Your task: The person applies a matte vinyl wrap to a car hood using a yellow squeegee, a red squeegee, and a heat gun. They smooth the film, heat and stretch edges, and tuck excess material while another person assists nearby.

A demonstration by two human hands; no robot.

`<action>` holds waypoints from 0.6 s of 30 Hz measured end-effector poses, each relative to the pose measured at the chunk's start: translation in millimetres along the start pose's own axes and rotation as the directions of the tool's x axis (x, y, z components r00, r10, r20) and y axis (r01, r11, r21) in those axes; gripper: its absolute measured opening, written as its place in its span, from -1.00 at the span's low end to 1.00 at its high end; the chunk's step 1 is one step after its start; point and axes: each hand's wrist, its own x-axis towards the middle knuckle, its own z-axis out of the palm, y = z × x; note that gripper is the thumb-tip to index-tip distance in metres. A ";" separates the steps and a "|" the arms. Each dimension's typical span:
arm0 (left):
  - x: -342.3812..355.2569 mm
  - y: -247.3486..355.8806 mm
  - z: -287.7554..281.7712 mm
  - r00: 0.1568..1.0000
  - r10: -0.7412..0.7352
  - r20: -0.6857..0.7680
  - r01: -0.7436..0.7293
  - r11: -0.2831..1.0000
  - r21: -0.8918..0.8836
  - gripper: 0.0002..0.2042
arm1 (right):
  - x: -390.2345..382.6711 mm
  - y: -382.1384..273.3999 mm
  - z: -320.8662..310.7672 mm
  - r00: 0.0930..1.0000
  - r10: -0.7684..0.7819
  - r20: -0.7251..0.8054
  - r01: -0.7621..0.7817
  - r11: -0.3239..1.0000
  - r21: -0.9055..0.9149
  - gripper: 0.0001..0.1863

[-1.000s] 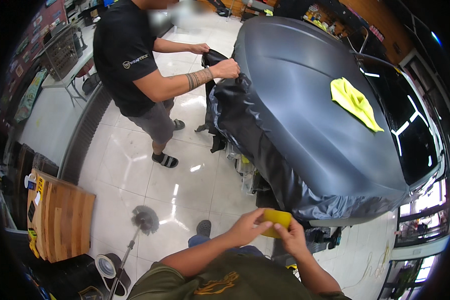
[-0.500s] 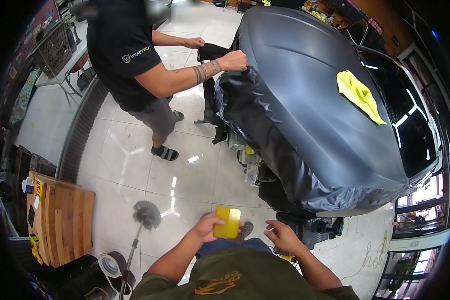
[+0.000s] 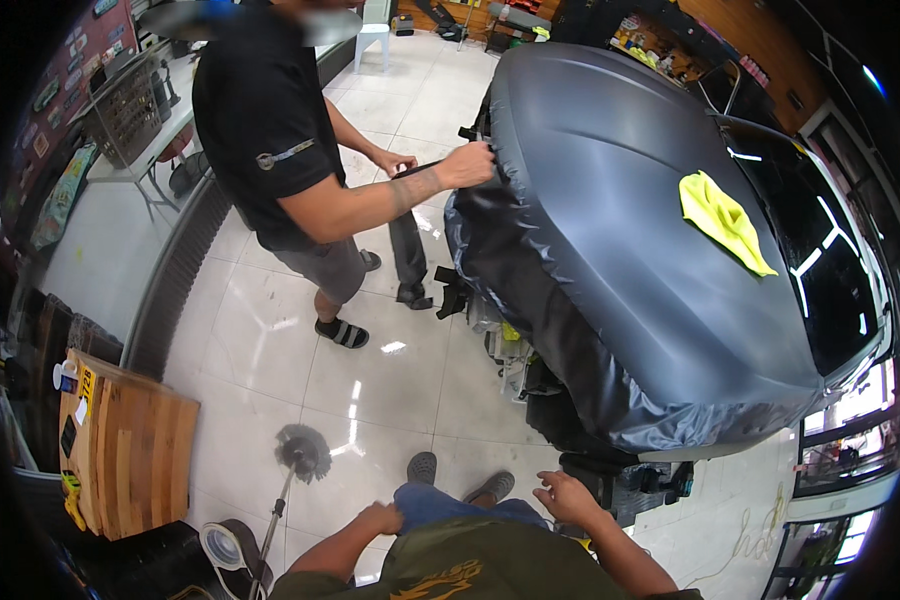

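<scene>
Left hand point(image 3: 380, 518) against blue jeans point(image 3: 432, 504), curled; can't tell whether it holds anything. Right hand point(image 3: 567, 497) half open, fingers bent, empty. Gray car hood point(image 3: 640, 240) at wearer's one o'clock, yellow cloth point(image 3: 727, 222) on top. Co-worker point(image 3: 270, 160) at eleven, gripping black strip point(image 3: 406, 245).

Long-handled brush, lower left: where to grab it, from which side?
Probably the slim grey handle, just below the bushy head, coming from its right. The handle looks straight and narrow enough to close around, the head flares wide, and the left hand is on that side.
</scene>
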 end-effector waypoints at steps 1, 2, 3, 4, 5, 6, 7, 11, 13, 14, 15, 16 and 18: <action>-7.4 -3.6 6.9 0.992 0.037 0.123 -0.043 0.998 0.054 -0.43 | -3.0 8.9 2.8 0.999 0.031 -0.024 -0.031 0.999 0.023 -0.58; -12.1 -3.5 5.2 0.997 0.067 0.044 -0.062 0.993 -0.099 -0.41 | -8.4 17.6 6.2 0.997 0.068 -0.046 -0.066 0.997 0.051 -0.58; -18.1 -2.3 4.8 0.996 0.081 -0.036 -0.087 0.964 -0.252 -0.38 | -14.5 27.0 12.0 0.993 0.104 -0.062 -0.099 0.992 0.081 -0.59; -23.8 0.5 4.0 0.990 0.082 -0.114 -0.121 0.911 -0.395 -0.36 | -20.5 41.4 19.2 0.990 0.132 -0.059 -0.127 0.989 0.076 -0.58; -38.9 13.7 -20.7 0.995 0.061 -0.083 -0.094 0.875 -0.474 -0.33 | -24.9 58.1 28.9 0.986 0.158 -0.055 -0.154 0.985 0.074 -0.57; -55.5 37.0 -70.8 0.998 0.048 -0.048 -0.066 0.838 -0.541 -0.30 | -31.4 73.0 37.1 0.980 0.192 -0.058 -0.188 0.979 0.077 -0.57; -63.2 52.9 -108.7 0.999 0.030 -0.019 -0.035 0.798 -0.602 -0.27 | -36.6 84.4 43.4 0.971 0.235 -0.051 -0.229 0.968 0.105 -0.56; -53.5 73.6 -143.4 0.987 0.060 0.147 0.062 0.705 -0.706 -0.26 | -73.0 125.9 70.7 0.905 0.418 -0.077 -0.399 0.898 0.188 -0.56; -49.0 64.2 -138.1 0.979 -0.015 0.206 0.142 0.771 -0.621 -0.26 | -93.4 130.7 67.6 0.852 0.515 -0.091 -0.477 0.837 0.270 -0.56; -37.6 46.2 -115.9 0.983 -0.004 0.184 0.092 0.877 -0.472 -0.28 | -105.8 142.8 77.1 0.845 0.516 -0.142 -0.467 0.840 0.275 -0.58; -21.4 19.0 -77.7 0.987 -0.004 0.161 0.055 0.946 -0.318 -0.31 | -116.1 150.5 85.2 0.831 0.537 -0.147 -0.479 0.824 0.303 -0.58; -5.6 4.7 -57.1 0.990 0.006 0.141 0.016 0.988 -0.153 -0.33 | -127.9 160.7 95.2 0.815 0.559 -0.153 -0.492 0.807 0.328 -0.57; 17.6 11.1 -63.3 0.961 0.268 0.063 -0.259 0.958 -0.119 -0.33 | -147.6 178.7 111.5 0.780 0.607 -0.155 -0.522 0.767 0.373 -0.57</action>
